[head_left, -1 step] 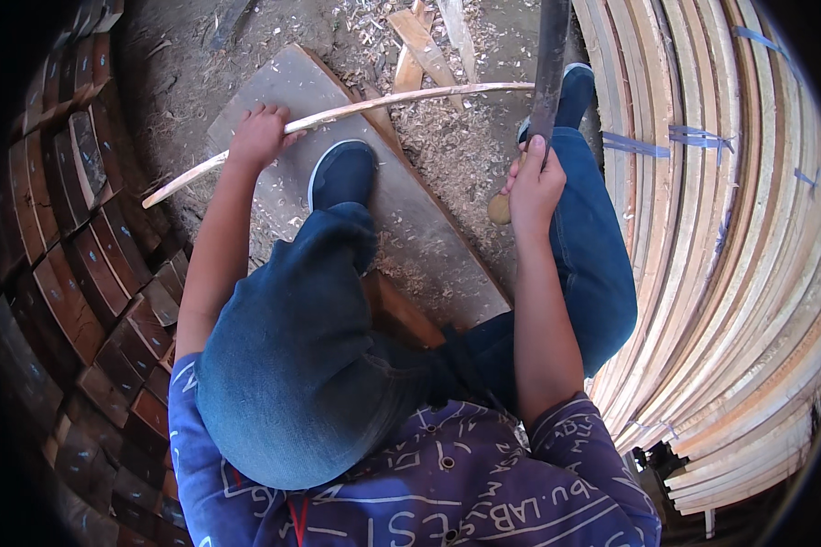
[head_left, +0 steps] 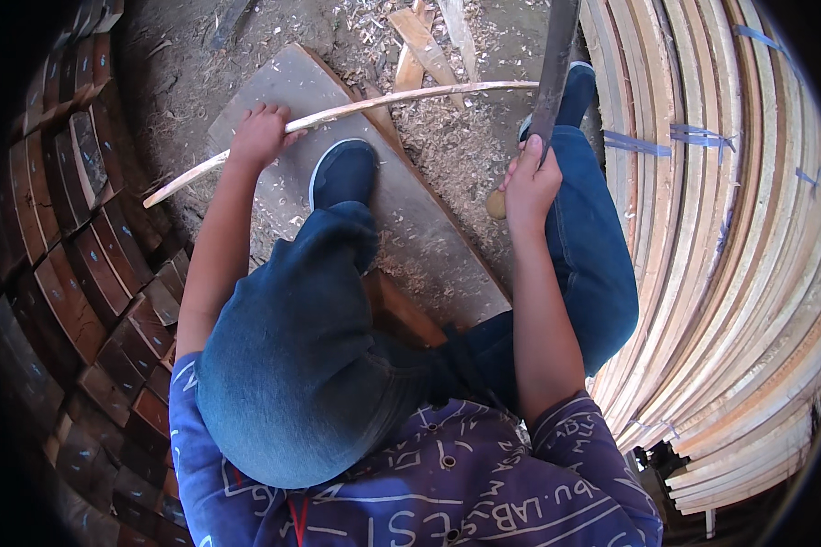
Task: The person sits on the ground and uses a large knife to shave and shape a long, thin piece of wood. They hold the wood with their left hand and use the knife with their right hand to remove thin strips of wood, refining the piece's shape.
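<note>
A long, thin, pale wooden strip [head_left: 365, 105] lies curved across a wide board [head_left: 429, 232]. My left hand [head_left: 262, 137] is closed round it over the board's far left part, and the strip's near end sticks out to the left. In my closed right hand [head_left: 532, 182] is a machete with a long dark blade [head_left: 554, 77]. Its rounded wooden handle end [head_left: 495, 204] shows below the fingers. The blade points away from me and crosses the strip's right end; whether they touch I cannot tell. My shoe [head_left: 345, 173] stands on the board beside the strip.
At the right rise stacked bundles of long pale wood strips [head_left: 666, 228] tied with blue bands. Dark wood blocks [head_left: 73, 273] are piled at the left. Wood shavings and offcuts [head_left: 424, 46] lie on the ground beyond the board. My other shoe [head_left: 575, 96] is close to the blade.
The machete's blade has tilted, its far part shifting right. My right hand has moved slightly left. The strip and my left hand have hardly moved.
</note>
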`<move>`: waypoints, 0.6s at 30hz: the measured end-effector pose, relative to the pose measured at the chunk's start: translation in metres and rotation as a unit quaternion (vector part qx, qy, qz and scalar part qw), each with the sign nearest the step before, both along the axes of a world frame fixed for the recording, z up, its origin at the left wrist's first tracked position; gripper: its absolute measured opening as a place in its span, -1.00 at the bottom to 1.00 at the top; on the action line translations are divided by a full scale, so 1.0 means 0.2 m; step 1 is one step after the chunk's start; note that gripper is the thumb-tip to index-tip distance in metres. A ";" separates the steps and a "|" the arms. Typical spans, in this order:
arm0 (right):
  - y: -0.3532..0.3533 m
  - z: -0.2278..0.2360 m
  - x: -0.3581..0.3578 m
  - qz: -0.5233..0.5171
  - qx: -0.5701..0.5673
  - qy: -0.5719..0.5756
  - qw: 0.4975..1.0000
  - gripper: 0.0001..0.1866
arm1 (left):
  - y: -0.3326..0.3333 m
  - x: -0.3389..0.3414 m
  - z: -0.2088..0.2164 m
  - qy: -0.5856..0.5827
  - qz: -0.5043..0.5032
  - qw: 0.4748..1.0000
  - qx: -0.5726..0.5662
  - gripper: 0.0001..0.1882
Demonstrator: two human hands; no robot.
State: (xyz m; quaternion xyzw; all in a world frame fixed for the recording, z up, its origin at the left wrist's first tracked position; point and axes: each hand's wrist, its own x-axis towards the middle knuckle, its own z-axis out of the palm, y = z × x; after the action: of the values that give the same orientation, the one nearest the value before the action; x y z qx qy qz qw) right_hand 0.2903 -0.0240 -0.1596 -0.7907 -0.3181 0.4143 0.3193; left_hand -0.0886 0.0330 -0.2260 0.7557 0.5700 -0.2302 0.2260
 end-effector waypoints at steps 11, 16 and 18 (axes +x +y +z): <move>0.03 0.08 0.01 -0.031 -0.081 0.113 0.990 -0.57 | -0.02 -0.01 -0.02 0.008 0.006 1.000 -0.005 -0.57; -0.20 -0.20 0.01 0.016 -0.270 0.023 0.962 -0.58 | 0.00 0.03 -0.05 -0.041 -0.002 0.999 0.023 -0.58; -0.19 -0.17 0.02 -0.032 -0.232 0.114 0.966 -0.57 | -0.02 0.02 -0.06 -0.051 0.001 0.998 0.032 -0.58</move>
State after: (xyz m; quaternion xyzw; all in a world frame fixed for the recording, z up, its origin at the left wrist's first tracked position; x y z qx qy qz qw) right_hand 0.2939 -0.0613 -0.1944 -0.8005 -0.1493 0.5536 0.1745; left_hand -0.0847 0.0287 -0.2378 0.7726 0.5657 -0.1727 0.2310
